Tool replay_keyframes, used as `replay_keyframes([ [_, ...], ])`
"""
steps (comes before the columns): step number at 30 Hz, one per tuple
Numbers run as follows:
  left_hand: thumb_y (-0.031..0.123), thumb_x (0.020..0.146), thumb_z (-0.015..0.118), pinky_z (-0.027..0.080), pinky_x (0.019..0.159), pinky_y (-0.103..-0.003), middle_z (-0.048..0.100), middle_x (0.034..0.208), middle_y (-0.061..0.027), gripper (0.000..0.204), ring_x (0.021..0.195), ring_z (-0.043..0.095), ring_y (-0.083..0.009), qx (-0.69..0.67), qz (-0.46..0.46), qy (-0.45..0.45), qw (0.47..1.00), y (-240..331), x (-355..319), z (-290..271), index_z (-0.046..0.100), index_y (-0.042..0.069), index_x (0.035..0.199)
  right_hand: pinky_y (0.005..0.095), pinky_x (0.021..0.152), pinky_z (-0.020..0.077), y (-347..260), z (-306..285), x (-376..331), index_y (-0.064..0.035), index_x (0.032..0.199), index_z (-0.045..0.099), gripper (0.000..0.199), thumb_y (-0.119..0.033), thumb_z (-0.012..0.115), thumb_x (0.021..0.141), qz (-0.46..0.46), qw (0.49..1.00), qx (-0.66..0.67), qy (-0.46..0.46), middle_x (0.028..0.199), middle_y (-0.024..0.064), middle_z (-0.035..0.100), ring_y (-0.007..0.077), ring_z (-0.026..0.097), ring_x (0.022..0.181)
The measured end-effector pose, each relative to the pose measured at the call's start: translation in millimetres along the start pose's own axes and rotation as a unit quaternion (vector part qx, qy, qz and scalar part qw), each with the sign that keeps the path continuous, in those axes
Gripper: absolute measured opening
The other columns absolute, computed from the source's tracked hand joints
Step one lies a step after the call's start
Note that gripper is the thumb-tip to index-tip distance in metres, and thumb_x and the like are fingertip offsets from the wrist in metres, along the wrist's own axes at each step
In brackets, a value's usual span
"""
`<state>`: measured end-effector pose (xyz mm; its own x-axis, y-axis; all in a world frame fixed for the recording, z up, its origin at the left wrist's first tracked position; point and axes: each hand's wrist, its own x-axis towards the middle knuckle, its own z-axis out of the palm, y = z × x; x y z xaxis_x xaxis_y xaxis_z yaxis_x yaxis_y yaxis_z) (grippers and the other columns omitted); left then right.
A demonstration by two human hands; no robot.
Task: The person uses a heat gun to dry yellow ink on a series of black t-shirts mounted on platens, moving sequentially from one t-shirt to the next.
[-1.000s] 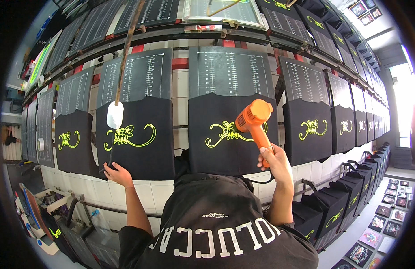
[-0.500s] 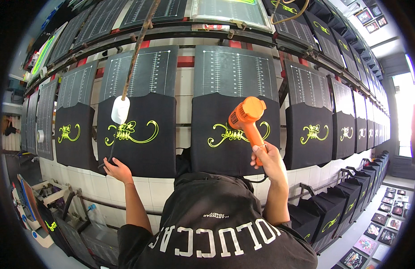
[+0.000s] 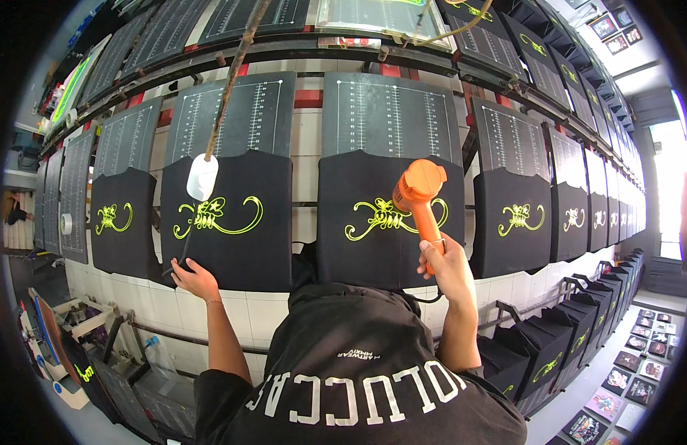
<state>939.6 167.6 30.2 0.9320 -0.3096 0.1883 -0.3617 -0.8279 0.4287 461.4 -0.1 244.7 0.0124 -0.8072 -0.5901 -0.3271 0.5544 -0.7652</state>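
While the orange heat gun (image 3: 426, 219) is held over the black shirt (image 3: 351, 259) before the person, its handle is kept nearly upright in the picture, with the top tipped slightly left. Its short barrel is aimed down toward the cloth and a little left, and the right part of the yellow-green print (image 3: 380, 215) is partly covered by it; the nozzle tip is hidden. The handle is gripped by the closed fingers of the right hand (image 3: 452, 274). At the lower left, dark and purplish items are seen in a pale open-topped bin (image 3: 80, 315), too small to be told apart. The gun is bright orange, with a rounded rear cap. Beside the black cord (image 3: 182, 258), the left hand's (image 3: 198, 282) fingers are slightly curled; whether it is gripped cannot be told.
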Motion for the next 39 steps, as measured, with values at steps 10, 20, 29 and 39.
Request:
replay_keyframes([
  [10,0.030,0.101,0.044,0.032,0.109,-0.051,0.039,0.148,-0.0193,0.049,0.139,0.027,-0.0424,-0.019,-0.004,-0.002,1.000,6,-2,-3,0.039,0.004,0.143,0.0220,0.055,0.0470,2,20,4,0.0018,0.109,0.058,0.029,-0.023,0.061,0.095,-0.012,0.996,0.050,-0.077,0.073,0.0007,0.058,0.0076,0.058,0.060],
  [20,0.030,0.100,0.046,0.033,0.108,-0.051,0.040,0.146,-0.0214,0.049,0.138,0.028,-0.0437,-0.028,0.015,0.024,0.999,-2,0,1,0.041,0.004,0.142,0.0220,0.055,0.0460,-11,32,3,0.0009,0.105,0.058,0.028,-0.024,0.064,0.093,-0.012,0.992,-0.004,-0.127,0.074,0.0011,0.059,0.0080,0.058,0.060],
  [29,0.028,0.101,0.046,0.034,0.108,-0.051,0.041,0.146,-0.0192,0.048,0.138,0.029,-0.0438,-0.014,0.018,0.020,1.000,-1,-1,0,0.041,0.004,0.142,0.0221,0.055,0.0468,-9,28,4,0.0023,0.107,0.058,0.030,-0.024,0.062,0.094,-0.012,0.997,0.001,-0.071,0.074,0.0014,0.059,0.0082,0.058,0.060],
  [39,0.030,0.101,0.046,0.033,0.107,-0.052,0.036,0.146,-0.0265,0.050,0.137,0.029,-0.0456,-0.021,0.021,0.001,1.000,3,-2,-5,0.039,0.005,0.144,0.0223,0.053,0.0464,13,6,-11,0.0017,0.102,0.059,0.030,-0.028,0.060,0.095,-0.009,0.999,0.047,0.003,0.071,0.0020,0.058,0.0091,0.059,0.060],
])
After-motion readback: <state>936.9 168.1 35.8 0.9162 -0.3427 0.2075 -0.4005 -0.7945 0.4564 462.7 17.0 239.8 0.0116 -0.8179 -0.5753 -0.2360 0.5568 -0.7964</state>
